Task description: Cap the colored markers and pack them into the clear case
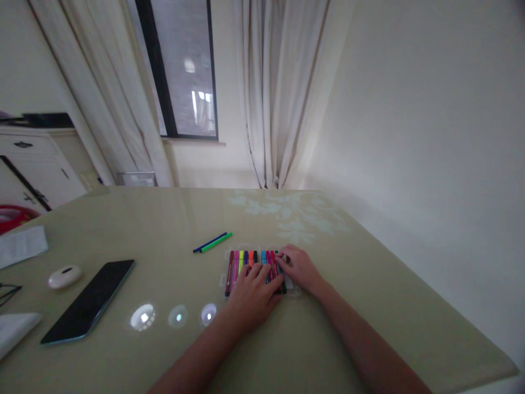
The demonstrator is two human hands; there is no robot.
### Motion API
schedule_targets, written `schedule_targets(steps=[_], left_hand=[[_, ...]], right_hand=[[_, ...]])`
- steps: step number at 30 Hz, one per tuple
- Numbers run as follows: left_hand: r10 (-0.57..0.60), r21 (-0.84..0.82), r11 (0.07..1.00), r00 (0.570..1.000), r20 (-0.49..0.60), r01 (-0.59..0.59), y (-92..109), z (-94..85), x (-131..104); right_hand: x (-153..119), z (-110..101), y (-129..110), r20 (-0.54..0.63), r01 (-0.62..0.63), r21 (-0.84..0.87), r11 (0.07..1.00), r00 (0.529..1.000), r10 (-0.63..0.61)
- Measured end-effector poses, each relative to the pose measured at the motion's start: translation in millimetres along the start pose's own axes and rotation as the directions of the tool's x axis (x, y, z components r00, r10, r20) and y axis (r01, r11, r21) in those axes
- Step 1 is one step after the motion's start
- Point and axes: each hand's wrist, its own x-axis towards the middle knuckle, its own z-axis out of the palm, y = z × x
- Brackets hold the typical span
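Note:
A clear plastic case (222, 282) lies on the table with a row of coloured felt-tip pens in it, among them a dark red pen (229, 273) at the left end. My left hand (253, 293) rests palm down over the lower part of the row, fingers spread on the pens. At the case's right end, my right hand (298, 267) has thumb and forefinger closed around the top of a dark green pen. Its lower part shows beside my left fingers. Beyond the case, a blue pen (210, 242) and a green pen (217, 242) lie side by side.
To the left lie a black tablet (92, 301), a white rounded case (64, 277), a folded paper (24, 246) and a white object (16, 331) at the frame's edge. The table (164, 219) meets a wall on the right. Curtains (283, 93) hang behind.

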Motion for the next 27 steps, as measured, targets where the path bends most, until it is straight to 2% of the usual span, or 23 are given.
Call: schedule_targets(steps=[4, 6, 8, 9, 11, 13, 15, 18, 23, 27], left_hand=[[0.011, -0.029, 1.0, 1.0, -0.005, -0.011, -1.8, 0.1, -0.2], [0.02, -0.091, 0.996, 1.0, -0.021, -0.022, -9.4, -0.8, 1.4], [-0.033, -0.165, 0.986, 0.998, -0.049, 0.025, -24.6, -3.7, 3.8], [-0.106, -0.184, 0.979, 0.992, -0.065, 0.093, -34.9, -5.8, 4.6], [-0.305, -0.146, 0.946, 0.947, -0.097, 0.29, -59.0, -10.5, 3.9], [-0.487, -0.023, 0.872, 0.861, -0.143, 0.489, -83.2, -14.3, -0.6], [-0.597, 0.081, 0.786, 0.787, -0.16, 0.613, -101.9, -16.6, -7.6], [-0.652, 0.146, 0.733, 0.747, -0.131, 0.665, -113.8, -18.9, -16.0], [-0.69, 0.159, 0.702, 0.718, -0.093, 0.694, -109.7, -23.7, -15.9], [-0.709, 0.146, 0.689, 0.702, -0.066, 0.71, -113.1, -21.0, -15.5]], right_hand=[[1.4, 3.4, 1.6, -0.083, 0.021, 0.069, 0.997, 0.996, -0.015], [1.8, 3.1, 2.6, -0.127, 0.035, 0.117, 0.992, 0.992, -0.02], [2.0, 2.6, 4.2, -0.171, 0.037, 0.143, 0.989, 0.985, -0.012], [2.2, 2.6, 5.2, -0.194, 0.034, 0.148, 0.988, 0.981, -0.005], [2.7, 3.0, 7.2, -0.227, 0.018, 0.145, 0.989, 0.974, 0.015], [3.5, 4.1, 8.8, -0.237, -0.002, 0.137, 0.991, 0.971, 0.034], [4.4, 5.2, 9.6, -0.232, -0.02, 0.14, 0.99, 0.971, 0.053], [4.9, 5.9, 9.7, -0.244, -0.039, 0.156, 0.987, 0.967, 0.077], [2.7, 5.9, 9.1, -0.273, -0.063, 0.174, 0.983, 0.956, 0.109], [0.7, 6.9, 8.8, -0.273, -0.06, 0.2, 0.978, 0.955, 0.114]])
